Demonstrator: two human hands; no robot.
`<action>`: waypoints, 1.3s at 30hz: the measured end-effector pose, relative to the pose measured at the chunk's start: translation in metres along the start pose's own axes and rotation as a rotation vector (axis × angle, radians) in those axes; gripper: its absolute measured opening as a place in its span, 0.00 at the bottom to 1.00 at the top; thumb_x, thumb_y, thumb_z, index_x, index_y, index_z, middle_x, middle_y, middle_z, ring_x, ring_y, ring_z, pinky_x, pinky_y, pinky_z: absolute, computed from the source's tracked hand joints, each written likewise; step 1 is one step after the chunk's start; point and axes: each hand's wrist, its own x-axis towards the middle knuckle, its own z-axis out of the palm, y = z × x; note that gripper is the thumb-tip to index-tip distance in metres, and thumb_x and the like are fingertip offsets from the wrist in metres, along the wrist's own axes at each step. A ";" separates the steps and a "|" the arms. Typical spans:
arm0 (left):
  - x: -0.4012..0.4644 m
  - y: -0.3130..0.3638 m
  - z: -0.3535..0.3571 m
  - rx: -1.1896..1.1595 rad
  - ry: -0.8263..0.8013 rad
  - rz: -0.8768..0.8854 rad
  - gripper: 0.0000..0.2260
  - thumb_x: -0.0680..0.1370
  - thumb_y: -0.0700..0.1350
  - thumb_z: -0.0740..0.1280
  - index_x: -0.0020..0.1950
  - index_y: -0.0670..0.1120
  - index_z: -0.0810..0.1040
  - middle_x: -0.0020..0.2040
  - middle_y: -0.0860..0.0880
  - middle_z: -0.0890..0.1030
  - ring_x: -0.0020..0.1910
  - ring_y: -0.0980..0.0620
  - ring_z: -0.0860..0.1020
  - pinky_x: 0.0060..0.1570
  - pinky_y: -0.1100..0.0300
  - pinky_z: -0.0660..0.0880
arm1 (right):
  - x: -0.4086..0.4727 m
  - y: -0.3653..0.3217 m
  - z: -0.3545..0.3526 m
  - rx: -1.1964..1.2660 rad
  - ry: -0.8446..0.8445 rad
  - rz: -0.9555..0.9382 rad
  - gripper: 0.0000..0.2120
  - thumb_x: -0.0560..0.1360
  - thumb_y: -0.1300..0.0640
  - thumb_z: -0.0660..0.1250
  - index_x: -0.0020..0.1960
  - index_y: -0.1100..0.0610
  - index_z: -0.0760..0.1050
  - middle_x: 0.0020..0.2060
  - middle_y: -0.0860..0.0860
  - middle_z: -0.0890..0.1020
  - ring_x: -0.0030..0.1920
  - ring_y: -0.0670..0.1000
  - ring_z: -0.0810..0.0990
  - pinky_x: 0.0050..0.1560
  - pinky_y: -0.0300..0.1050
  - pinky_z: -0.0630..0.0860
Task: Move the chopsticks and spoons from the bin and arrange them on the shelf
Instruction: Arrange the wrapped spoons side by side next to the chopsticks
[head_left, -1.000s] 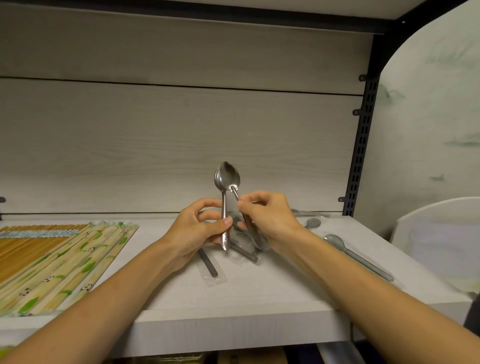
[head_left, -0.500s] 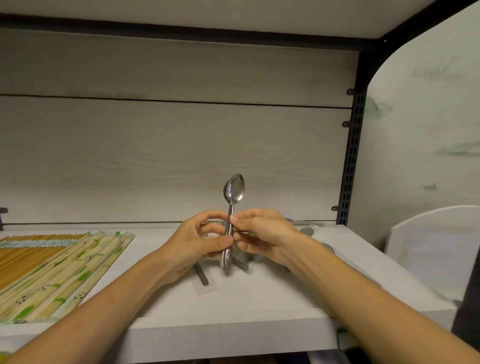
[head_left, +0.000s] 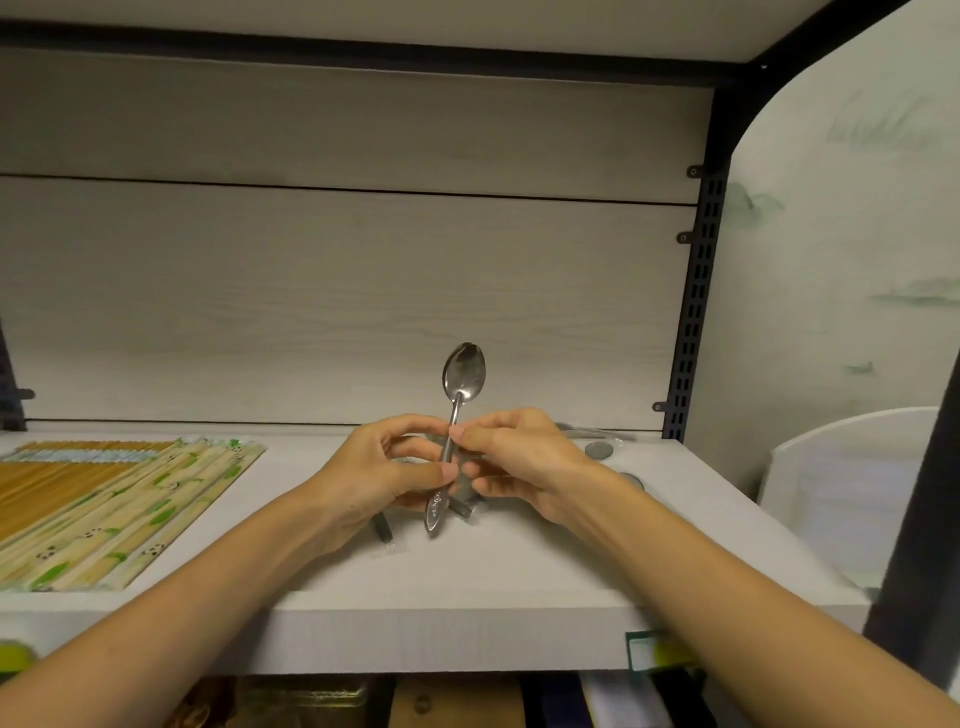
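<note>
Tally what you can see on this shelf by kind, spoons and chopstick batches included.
Upright spoon held by left hand and right hand: 1
Spoon bowls lying right of them: 2
Dark handle ends under the hands: 2
Brown chopstick batch: 1
Green-print chopstick batch: 1
Total: 7

1. Chopsticks (head_left: 98, 499) lie in rows at the left of the shelf (head_left: 467, 587).
2. Left hand (head_left: 379, 478) and right hand (head_left: 519, 467) meet above the shelf's middle, holding a spoon (head_left: 457, 415) upright.
3. More spoons (head_left: 597, 447) lie right, behind the right hand.
</note>
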 end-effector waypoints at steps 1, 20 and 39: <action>-0.001 0.001 0.000 0.008 0.007 0.002 0.16 0.71 0.32 0.73 0.56 0.45 0.80 0.46 0.42 0.84 0.40 0.48 0.83 0.37 0.60 0.78 | -0.001 -0.001 -0.001 -0.007 -0.008 -0.010 0.05 0.74 0.57 0.72 0.46 0.58 0.80 0.29 0.49 0.80 0.29 0.45 0.76 0.31 0.38 0.76; -0.050 0.010 -0.061 0.150 0.396 -0.246 0.13 0.68 0.31 0.75 0.51 0.33 0.80 0.45 0.29 0.81 0.39 0.43 0.76 0.43 0.50 0.72 | 0.019 -0.003 0.054 -0.202 -0.174 -0.075 0.03 0.76 0.59 0.66 0.46 0.57 0.78 0.36 0.52 0.79 0.29 0.47 0.77 0.30 0.39 0.75; 0.007 -0.014 -0.137 0.930 0.306 -0.206 0.09 0.73 0.43 0.69 0.52 0.43 0.79 0.49 0.45 0.80 0.44 0.48 0.76 0.38 0.62 0.68 | 0.025 0.002 0.077 -0.284 0.156 -0.115 0.04 0.77 0.61 0.66 0.47 0.61 0.79 0.39 0.54 0.79 0.30 0.46 0.79 0.34 0.41 0.78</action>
